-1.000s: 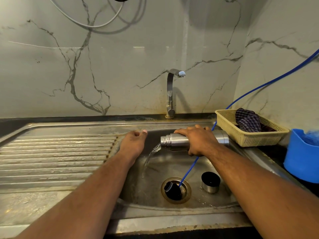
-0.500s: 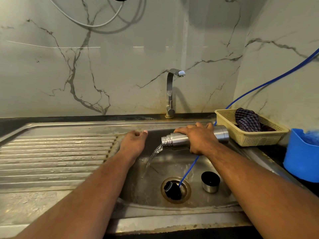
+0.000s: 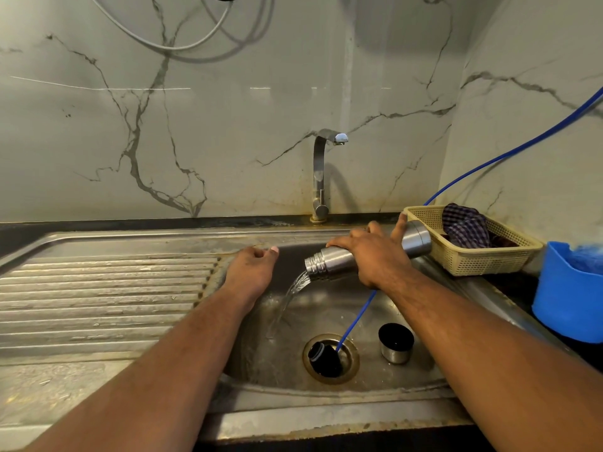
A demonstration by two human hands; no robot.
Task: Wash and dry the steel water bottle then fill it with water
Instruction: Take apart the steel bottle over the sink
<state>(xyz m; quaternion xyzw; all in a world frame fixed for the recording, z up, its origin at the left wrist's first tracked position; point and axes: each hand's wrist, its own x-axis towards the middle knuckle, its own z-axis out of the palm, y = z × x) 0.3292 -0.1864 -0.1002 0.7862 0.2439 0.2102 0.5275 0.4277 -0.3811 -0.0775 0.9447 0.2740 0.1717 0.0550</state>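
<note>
In the head view, right of the frame's centre, the right hand is gripping the steel water bottle over the sink, mouth tilted down-left and pouring water into the basin. The left hand is resting on the basin's left rim, fingers loosely curled, holding nothing. At lower centre, a black stopper is lying in the drain beside a steel cup.

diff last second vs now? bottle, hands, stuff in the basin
The right hand keeps its grip on the steel bottle and has tipped it further: base higher, mouth lower, so the water stream pours harder into the sink. Unchanged: left hand resting on the basin edge, cap and stopper in the basin, blue hose at the drain.
</note>
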